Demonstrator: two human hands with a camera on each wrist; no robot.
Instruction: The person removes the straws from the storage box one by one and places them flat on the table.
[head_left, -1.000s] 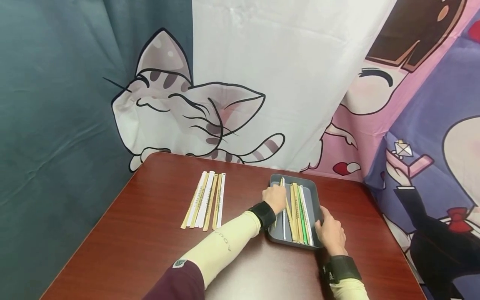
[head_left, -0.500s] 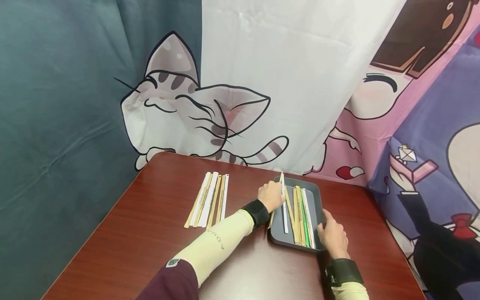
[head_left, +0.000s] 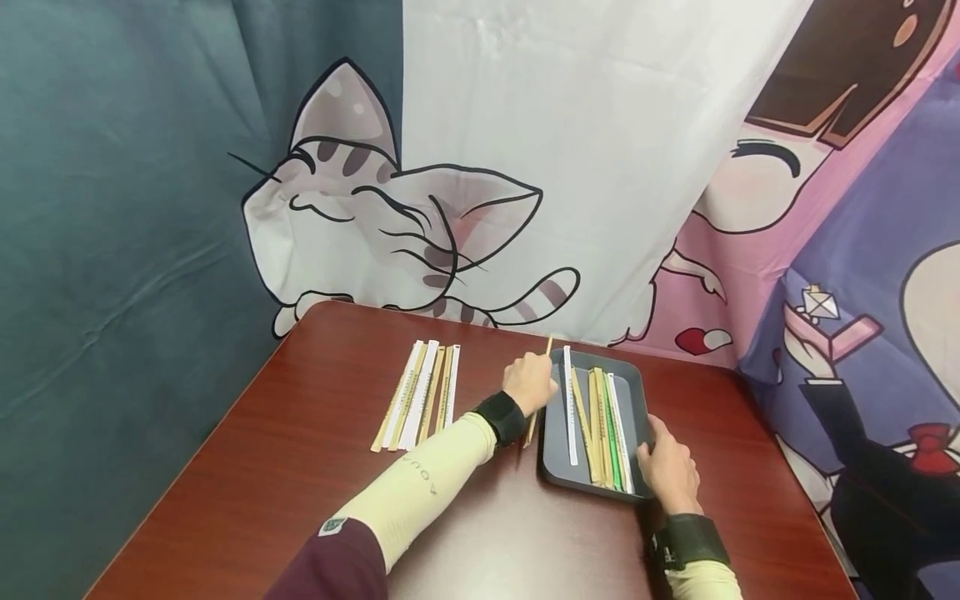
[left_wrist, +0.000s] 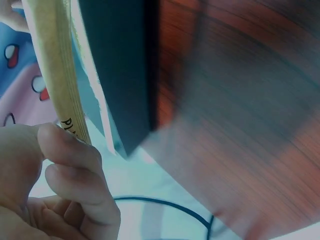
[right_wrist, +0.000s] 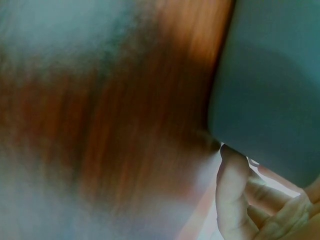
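My left hand (head_left: 529, 382) pinches a brown paper-wrapped straw (left_wrist: 55, 60), raised just outside the left wall of a grey tray (head_left: 557, 477). The straw's top sticks up above my fist and its lower end shows below the hand in the head view; printed letters sit near my fingertips in the left wrist view. My right hand (head_left: 671, 471) grips the tray's right side, fingers at its edge. Inside the tray lie a white wrapped straw (head_left: 571, 408) on the left, several brown ones (head_left: 597, 425), a green one (head_left: 614, 437) and another white one (head_left: 622, 433).
Left of the tray, a row of brown and white wrapped straws (head_left: 415, 396) lies side by side on the reddish wooden table (head_left: 300, 483). Printed cloth (head_left: 480, 100) hangs close behind the table's far edge and at its sides.
My left hand has drawn the brown straw up and leftward out of the tray, past its left wall. The white straw beside it now lies uncovered. My right hand stays at the tray's right side.
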